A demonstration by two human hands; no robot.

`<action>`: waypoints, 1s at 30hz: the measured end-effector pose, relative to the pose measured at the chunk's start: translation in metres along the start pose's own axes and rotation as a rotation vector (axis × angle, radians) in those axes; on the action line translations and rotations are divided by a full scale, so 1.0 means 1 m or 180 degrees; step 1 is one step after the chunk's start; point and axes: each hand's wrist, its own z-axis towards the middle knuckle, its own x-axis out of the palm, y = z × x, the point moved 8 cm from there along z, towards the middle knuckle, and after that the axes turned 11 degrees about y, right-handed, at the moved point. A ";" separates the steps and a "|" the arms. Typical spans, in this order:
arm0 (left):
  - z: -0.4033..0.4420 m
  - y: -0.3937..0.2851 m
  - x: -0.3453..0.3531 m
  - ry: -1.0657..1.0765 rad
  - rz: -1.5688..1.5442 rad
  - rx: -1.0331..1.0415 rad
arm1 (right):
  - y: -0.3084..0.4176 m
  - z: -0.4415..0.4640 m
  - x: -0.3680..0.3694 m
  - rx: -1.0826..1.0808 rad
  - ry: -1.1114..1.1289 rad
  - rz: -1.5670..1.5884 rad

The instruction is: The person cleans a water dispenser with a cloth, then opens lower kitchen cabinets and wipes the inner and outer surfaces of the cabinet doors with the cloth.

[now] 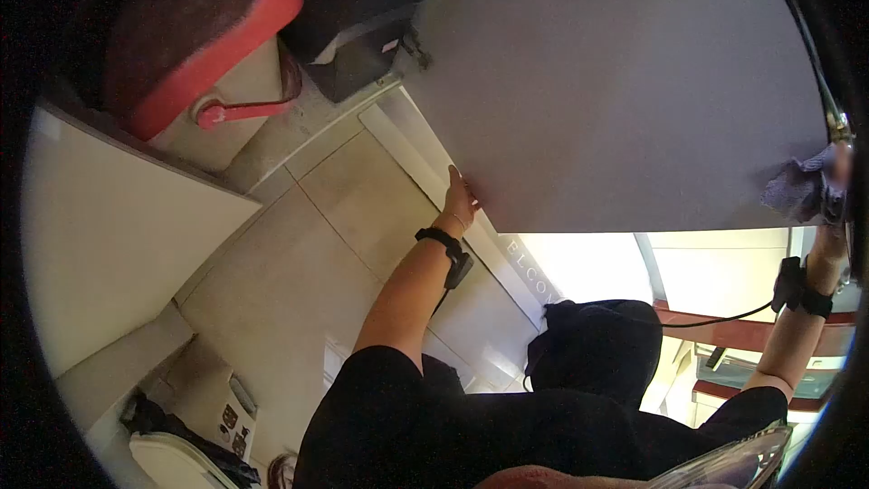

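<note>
A broad, flat grey panel, matte and plain-faced, fills the far right of the scene; its near edge runs straight from left to right, its left edge slants away toward the far left; it extends out of view at the far side, so its full long axis cannot be told. The left hand reaches forward to the panel's left edge, by the near corner; one digit points away along the edge, the others are partly hidden, and whether they pinch it cannot be told. The right arm stretches out to the right; its hand, blurred at the fingers, closes on a bunched purple-grey cloth at the panel's right side, beside a metal fitting; a strip lettered "ELCOM" lies near the left hand.
</note>
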 end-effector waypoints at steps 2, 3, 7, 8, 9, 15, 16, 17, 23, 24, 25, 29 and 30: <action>0.004 0.006 -0.009 -0.0078 0.0073 -0.0059 | 0.027 0.020 0.020 -0.0465 0.0180 -0.0069; 0.005 0.007 -0.012 -0.0101 0.0131 -0.0087 | 0.038 0.027 0.025 -0.0724 0.0253 -0.0166; 0.008 0.008 -0.013 -0.0241 0.0083 0.0119 | 0.038 -0.013 0.018 -0.1655 0.0706 -0.1799; 0.012 0.012 -0.013 -0.0256 0.0065 0.0157 | -0.016 -0.053 -0.006 -0.0602 0.0701 -0.0630; 0.018 0.011 -0.012 -0.0246 0.0150 0.0175 | 0.004 -0.036 0.013 -0.0827 0.0537 -0.1790; 0.063 0.021 0.008 -0.0559 0.0226 0.0392 | 0.012 -0.026 0.071 -0.0920 -0.0594 -0.3953; 0.061 0.016 0.024 -0.0428 0.0314 0.0602 | 0.009 -0.027 0.071 -0.0679 -0.0797 -0.3711; 0.073 0.022 0.014 -0.0472 0.0222 0.0562 | 0.005 -0.031 0.071 -0.0705 -0.1069 -0.3666; 0.054 0.024 0.003 -0.0696 0.0196 0.0638 | 0.011 -0.043 0.088 -0.0782 -0.1505 -0.3256; 0.049 0.024 0.006 -0.0685 0.0148 0.0627 | 0.011 -0.045 0.101 -0.0732 -0.1280 -0.3242; 0.046 0.024 0.012 -0.0666 0.0134 0.0649 | 0.006 -0.047 0.118 -0.0682 -0.1055 -0.3212; 0.037 0.019 0.023 -0.0658 0.0286 0.0681 | -0.006 -0.065 0.212 -0.1081 0.0026 -0.2949; 0.036 0.019 0.025 -0.0627 0.0338 0.0696 | -0.011 -0.066 0.223 -0.1071 0.0021 -0.2981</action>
